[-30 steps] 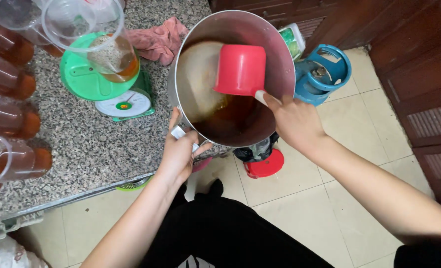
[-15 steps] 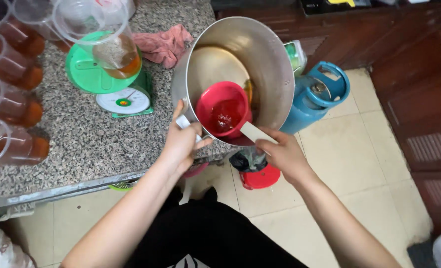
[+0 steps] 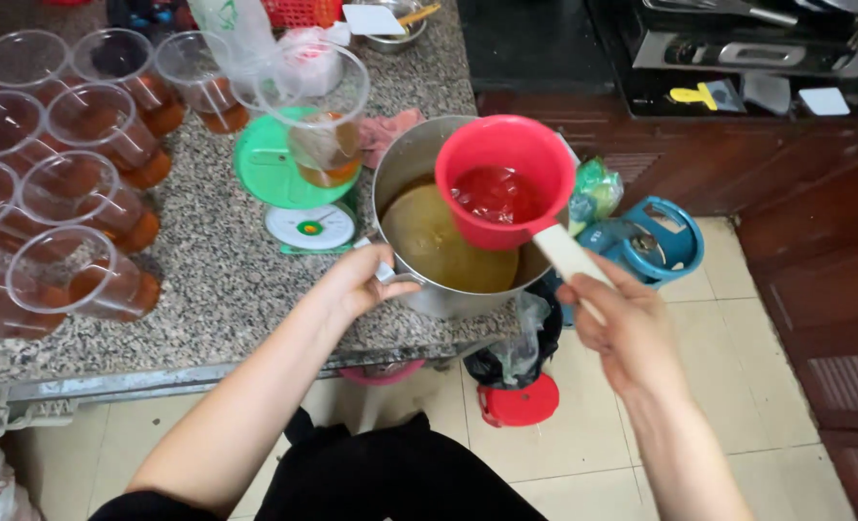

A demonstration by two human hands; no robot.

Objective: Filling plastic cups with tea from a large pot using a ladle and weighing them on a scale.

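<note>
My right hand (image 3: 624,330) grips the white handle of a red scoop (image 3: 502,183) filled with brownish liquid, held level above a steel pot (image 3: 412,162). The pot rests at the edge of a speckled granite counter (image 3: 219,280) and holds brown liquid low down. My left hand (image 3: 359,282) clasps the pot's side handle at its near left rim. Left of the pot a clear plastic cup (image 3: 321,125) with some amber liquid stands on a green kitchen scale (image 3: 292,193).
Several clear cups (image 3: 72,193) with amber liquid crowd the counter's left. A pink cloth (image 3: 388,133) lies behind the pot. On the tiled floor stand a blue gas cylinder (image 3: 653,243) and a red stool (image 3: 518,403). A dark wooden cabinet (image 3: 738,154) is at right.
The red scoop went down into the pot, filled, and now rises above the rim with liquid in it. The pot has come back from its tilt to stand upright. My left hand stays on the handle.
</note>
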